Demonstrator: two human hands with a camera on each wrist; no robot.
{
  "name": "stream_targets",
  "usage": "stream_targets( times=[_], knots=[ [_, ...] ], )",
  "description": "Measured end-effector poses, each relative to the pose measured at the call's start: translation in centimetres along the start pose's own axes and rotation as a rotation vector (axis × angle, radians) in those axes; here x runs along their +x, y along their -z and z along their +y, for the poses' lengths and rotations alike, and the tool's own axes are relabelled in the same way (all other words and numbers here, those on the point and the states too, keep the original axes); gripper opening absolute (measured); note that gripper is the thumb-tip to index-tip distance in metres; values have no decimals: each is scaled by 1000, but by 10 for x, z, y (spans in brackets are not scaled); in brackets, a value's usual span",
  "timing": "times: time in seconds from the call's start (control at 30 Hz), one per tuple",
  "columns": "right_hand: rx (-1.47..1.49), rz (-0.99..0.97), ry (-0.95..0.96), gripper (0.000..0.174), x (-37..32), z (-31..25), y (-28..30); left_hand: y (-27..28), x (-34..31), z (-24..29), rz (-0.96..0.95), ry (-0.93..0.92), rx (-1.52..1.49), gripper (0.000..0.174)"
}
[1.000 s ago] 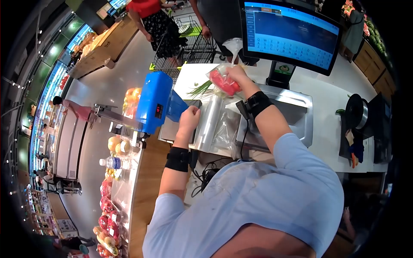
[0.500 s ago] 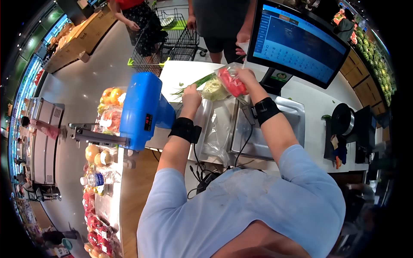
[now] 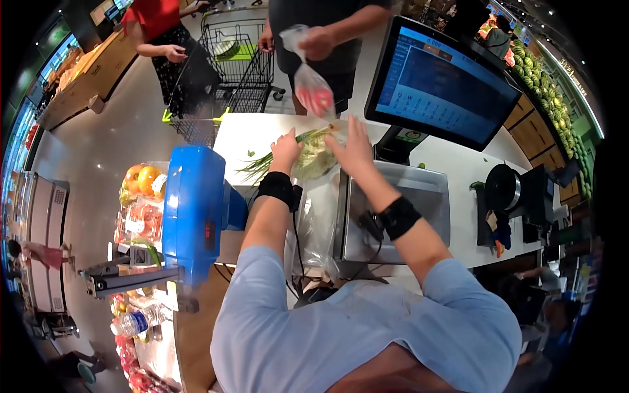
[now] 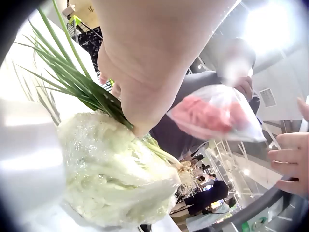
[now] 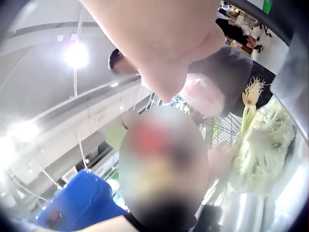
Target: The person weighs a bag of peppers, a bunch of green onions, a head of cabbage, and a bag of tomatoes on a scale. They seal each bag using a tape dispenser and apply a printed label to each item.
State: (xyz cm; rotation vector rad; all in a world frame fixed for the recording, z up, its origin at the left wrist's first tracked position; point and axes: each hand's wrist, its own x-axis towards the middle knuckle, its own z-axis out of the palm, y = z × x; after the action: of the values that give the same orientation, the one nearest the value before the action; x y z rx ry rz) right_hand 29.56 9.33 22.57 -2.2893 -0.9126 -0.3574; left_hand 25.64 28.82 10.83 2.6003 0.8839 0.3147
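My left hand (image 3: 286,152) holds the bunch of spring onions (image 4: 87,87), thumb on the near side and fingers beyond the stems. Close by lies a pale green lettuce-like head (image 3: 316,157) in clear plastic; the onions' roots reach past it in the left wrist view. My right hand (image 3: 356,150) is just right of the lettuce, fingers straight and holding nothing. Across the counter, another person's hand (image 3: 317,43) grips the neck of a clear bag of red pieces (image 3: 314,97), which hangs above the far edge.
A roll of clear plastic (image 3: 318,223) lies between my arms, left of the metal scale tray (image 3: 406,216). The touchscreen (image 3: 445,85) overhangs the counter (image 3: 242,131) at right. A blue machine (image 3: 193,216) stands left. Beyond is a shopping cart (image 3: 236,72).
The bag of red pieces has passed from my right hand to the person opposite. My right hand has opened; my left hand has moved from beside the blue machine to the spring onions.
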Motion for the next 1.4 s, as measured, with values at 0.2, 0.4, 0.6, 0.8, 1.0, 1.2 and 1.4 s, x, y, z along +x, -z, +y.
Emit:
stream_targets(
  times=[0.2, 0.4, 0.6, 0.8, 1.0, 1.2, 1.4],
  knots=[
    [111, -193, 91, 59, -54, 23, 26, -3, 6, 5, -40, -115, 0, 38],
    [-8, -215, 272, 47, -52, 7, 74, 86, -69, 56, 226, -260, -45, 21],
    [-245, -173, 530, 50, -68, 10, 130, 119, -150, 114, -62, -517, -183, 23],
    [-167, -385, 332, 25, -102, 82, 171, 116, -187, 166, -380, -496, -186, 44],
    [-56, -304, 133, 24, -143, 162, 197, 74, -198, 181, -277, -569, 136, 45],
    [-170, -427, 102, 28, -163, 186, 192, 85, -206, 192, -264, -515, 287, 43],
    [-51, 233, 52, 30, -169, 204, 238, 153, -196, 182, 3, -340, -155, 24]
  ],
)
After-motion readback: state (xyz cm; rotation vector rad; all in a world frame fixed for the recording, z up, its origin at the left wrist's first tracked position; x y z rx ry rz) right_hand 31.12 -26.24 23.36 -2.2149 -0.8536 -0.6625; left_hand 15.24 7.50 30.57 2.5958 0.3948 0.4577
